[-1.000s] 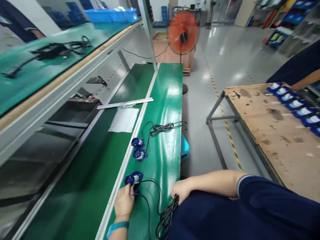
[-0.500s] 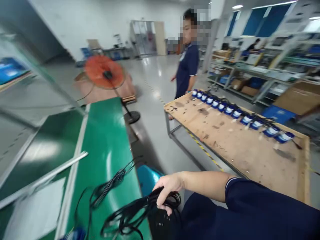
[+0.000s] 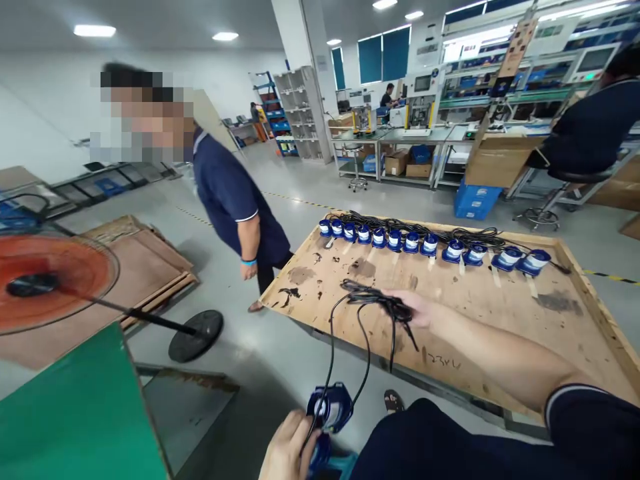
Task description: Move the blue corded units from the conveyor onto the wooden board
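Observation:
My right hand (image 3: pixel 417 308) is closed around a coiled black cable (image 3: pixel 370 293) and holds it over the near side of the wooden table. Two strands hang from the coil down to a round blue housing with a white label (image 3: pixel 337 408). My left hand (image 3: pixel 290 445) is closed at that housing's left side, with a cable strand running by its fingers; its exact hold is partly hidden. Just below, another blue part (image 3: pixel 320 453) shows beside the left fingers. A row of similar blue housings (image 3: pixel 395 240) stands along the table's far side, their black cables (image 3: pixel 425 228) bundled behind.
The wooden table (image 3: pixel 345 313) has a raised rim. A co-worker (image 3: pixel 230 180) stands at its left end. To the left are a green work surface (image 3: pixel 75 413) and an orange fan (image 3: pixel 55 283) with its round base (image 3: pixel 196 335). Blue crates (image 3: pixel 477 200) stand beyond the table.
My view has turned right towards the wooden table. The right hand has carried the coiled cable from the green surface to over the table. My left hand and a blue housing have come into view.

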Demonstrator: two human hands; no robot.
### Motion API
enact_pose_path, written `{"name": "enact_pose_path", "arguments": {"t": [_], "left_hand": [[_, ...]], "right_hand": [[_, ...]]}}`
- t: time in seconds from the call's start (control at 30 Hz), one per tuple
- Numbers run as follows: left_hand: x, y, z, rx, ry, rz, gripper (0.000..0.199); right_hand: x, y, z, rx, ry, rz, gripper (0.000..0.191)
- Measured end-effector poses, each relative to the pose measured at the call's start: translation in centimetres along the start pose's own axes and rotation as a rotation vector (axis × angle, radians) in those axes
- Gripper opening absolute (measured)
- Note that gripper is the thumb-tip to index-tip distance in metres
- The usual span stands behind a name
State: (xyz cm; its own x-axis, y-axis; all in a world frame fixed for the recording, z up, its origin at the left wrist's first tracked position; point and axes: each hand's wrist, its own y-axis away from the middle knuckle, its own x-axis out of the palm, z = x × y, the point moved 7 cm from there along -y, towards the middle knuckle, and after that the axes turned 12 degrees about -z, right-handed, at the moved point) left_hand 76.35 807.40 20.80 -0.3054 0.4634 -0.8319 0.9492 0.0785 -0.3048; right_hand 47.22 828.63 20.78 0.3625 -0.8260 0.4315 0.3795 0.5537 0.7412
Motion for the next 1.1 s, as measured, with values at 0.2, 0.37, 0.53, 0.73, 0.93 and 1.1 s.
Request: {"name": "enact_pose_path", "arguments": {"t": [0.2,0.37,0.53,0.73,0.93,1.1], "left_hand": [[2.3,-18.6,4.7,0.376,0.022,0.095,0.018],[6.7,-30.1,13.8,0.603,-0.042,0.157,0.024],[12.4,-40.5,23.0,0.762,-0.103,0.259,0.029],[18.3,-48.0,29.6,0.866,-0.065,0.34,0.024],[20.3,-49.8,33.2,0.911,0.056,0.286,0.035],[18.6,-48.8,33.5,0.897,0.157,0.134,0.058]], "right_hand": [[-3.9,-0.1,11.5,-0.325,0.05,-0.194,0.024],[-3.2,-4.4,18.0,-0.54,0.239,-0.392,0.044],[0.7,-10.7,22.2,-0.56,0.621,-0.363,0.041],[4.1,-19.0,24.5,-0.4,0.784,-0.162,0.043],[3.7,-28.2,28.4,-0.517,1.023,-0.354,0.035],[5.1,-35.5,28.7,-0.581,1.485,-0.476,0.019]]}}
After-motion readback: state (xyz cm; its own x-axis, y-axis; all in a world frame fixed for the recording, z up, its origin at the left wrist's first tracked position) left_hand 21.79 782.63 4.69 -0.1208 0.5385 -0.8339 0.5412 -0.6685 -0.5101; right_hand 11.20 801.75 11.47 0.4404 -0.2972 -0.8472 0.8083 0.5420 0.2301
